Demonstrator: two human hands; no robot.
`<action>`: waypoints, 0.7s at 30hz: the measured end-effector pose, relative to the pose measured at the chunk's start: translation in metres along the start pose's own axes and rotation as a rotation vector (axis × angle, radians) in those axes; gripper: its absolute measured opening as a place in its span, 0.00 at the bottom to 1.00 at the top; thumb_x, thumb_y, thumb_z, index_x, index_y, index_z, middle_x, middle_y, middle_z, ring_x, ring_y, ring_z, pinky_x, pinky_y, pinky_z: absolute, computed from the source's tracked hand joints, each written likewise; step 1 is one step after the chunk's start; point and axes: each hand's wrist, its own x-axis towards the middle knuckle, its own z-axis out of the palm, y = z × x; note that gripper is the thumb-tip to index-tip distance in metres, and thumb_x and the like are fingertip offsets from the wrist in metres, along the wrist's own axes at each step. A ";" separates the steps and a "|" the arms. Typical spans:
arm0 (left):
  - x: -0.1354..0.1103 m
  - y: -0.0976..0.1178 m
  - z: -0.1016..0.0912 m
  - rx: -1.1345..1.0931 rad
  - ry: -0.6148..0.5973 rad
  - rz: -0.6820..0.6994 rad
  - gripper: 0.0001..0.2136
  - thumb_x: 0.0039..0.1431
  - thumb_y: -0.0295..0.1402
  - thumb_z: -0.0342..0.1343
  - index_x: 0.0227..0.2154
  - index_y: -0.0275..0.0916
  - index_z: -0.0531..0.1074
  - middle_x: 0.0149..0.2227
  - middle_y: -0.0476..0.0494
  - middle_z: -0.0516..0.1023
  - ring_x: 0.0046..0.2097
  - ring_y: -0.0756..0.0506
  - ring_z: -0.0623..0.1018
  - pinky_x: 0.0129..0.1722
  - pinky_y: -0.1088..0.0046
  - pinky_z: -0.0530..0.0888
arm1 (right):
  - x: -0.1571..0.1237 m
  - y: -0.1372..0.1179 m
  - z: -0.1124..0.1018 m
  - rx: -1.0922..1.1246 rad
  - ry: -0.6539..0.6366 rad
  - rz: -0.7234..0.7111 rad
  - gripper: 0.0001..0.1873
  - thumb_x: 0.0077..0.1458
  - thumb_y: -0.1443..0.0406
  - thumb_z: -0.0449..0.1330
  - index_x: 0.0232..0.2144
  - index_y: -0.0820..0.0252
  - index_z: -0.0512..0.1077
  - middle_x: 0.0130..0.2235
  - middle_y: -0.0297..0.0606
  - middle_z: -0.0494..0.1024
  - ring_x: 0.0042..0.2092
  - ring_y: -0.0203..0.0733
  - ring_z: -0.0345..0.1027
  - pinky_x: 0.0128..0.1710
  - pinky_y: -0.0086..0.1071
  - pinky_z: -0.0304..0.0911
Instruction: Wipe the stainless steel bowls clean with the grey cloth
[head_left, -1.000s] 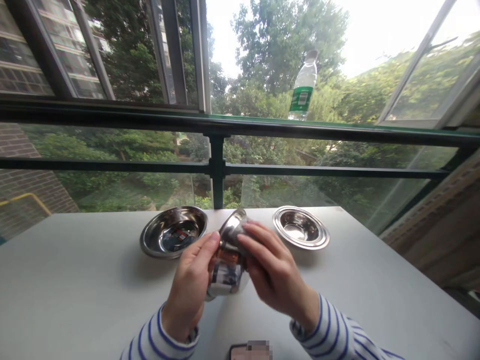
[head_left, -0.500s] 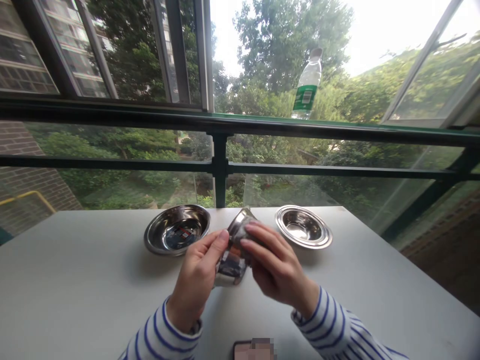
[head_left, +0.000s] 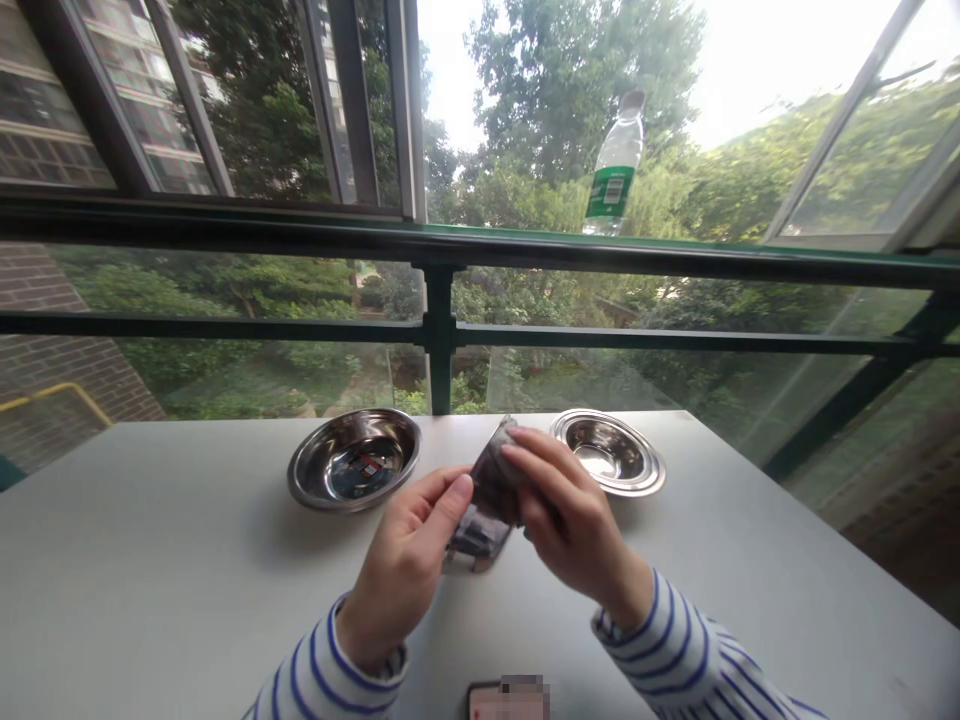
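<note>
A shiny metal cup (head_left: 478, 540), tilted, is between my hands above the white table. My left hand (head_left: 409, 550) grips its left side, thumb on top and fingers partly hidden behind. My right hand (head_left: 574, 515) has its fingers bent over a dark grey cloth (head_left: 496, 475), pressing it on the cup's upper part. The cloth and fingers hide much of the cup. Behind my left hand stands a wide steel bowl (head_left: 307, 480) with dark reflections inside. Beyond my right hand sits a smaller steel bowl (head_left: 645, 480) with a broad rim.
A phone (head_left: 510, 700), partly blurred out, lies at the near edge of the white table (head_left: 187, 580). Past the table runs a dark green railing (head_left: 300, 240) with glass panels. A clear bottle with a green label (head_left: 611, 190) stands on the ledge above it.
Both hands and the cup have shifted slightly to the right. The cloth now covers more of the cup's upper part, where shiny rim showed before. The bowls have stayed put.
</note>
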 end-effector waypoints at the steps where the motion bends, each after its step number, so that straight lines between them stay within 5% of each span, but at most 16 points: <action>1: -0.001 0.000 0.001 -0.013 0.003 -0.014 0.14 0.52 0.40 0.57 0.37 0.36 0.75 0.25 0.46 0.77 0.27 0.49 0.75 0.26 0.76 0.72 | 0.001 0.003 0.000 0.013 0.021 0.091 0.19 0.56 0.72 0.50 0.49 0.59 0.67 0.51 0.47 0.69 0.53 0.47 0.63 0.50 0.44 0.64; 4: -0.001 -0.001 0.002 -0.069 0.009 -0.037 0.14 0.51 0.39 0.59 0.37 0.36 0.75 0.26 0.45 0.78 0.28 0.48 0.76 0.26 0.77 0.72 | 0.000 0.004 0.000 0.020 0.020 0.135 0.19 0.56 0.72 0.49 0.50 0.59 0.67 0.51 0.46 0.70 0.52 0.46 0.64 0.50 0.43 0.65; 9: 0.002 0.000 0.001 -0.275 0.086 -0.068 0.10 0.49 0.33 0.59 0.35 0.37 0.76 0.27 0.47 0.78 0.29 0.50 0.76 0.30 0.78 0.72 | -0.004 -0.010 0.004 -0.049 -0.107 -0.209 0.21 0.53 0.71 0.53 0.51 0.66 0.65 0.53 0.50 0.69 0.58 0.52 0.56 0.54 0.49 0.59; 15: 0.003 0.006 0.003 -0.405 0.058 -0.169 0.08 0.52 0.36 0.57 0.26 0.36 0.76 0.25 0.47 0.76 0.29 0.51 0.75 0.29 0.80 0.72 | -0.007 -0.018 0.011 -0.113 -0.171 -0.457 0.18 0.51 0.69 0.54 0.45 0.67 0.70 0.50 0.46 0.73 0.57 0.52 0.59 0.56 0.46 0.58; 21: 0.004 0.001 0.000 -0.223 0.015 -0.084 0.09 0.53 0.37 0.57 0.33 0.38 0.77 0.29 0.48 0.77 0.30 0.52 0.75 0.31 0.80 0.71 | -0.007 -0.010 0.009 -0.073 -0.144 -0.399 0.19 0.50 0.71 0.54 0.47 0.67 0.69 0.51 0.49 0.70 0.58 0.52 0.57 0.56 0.47 0.58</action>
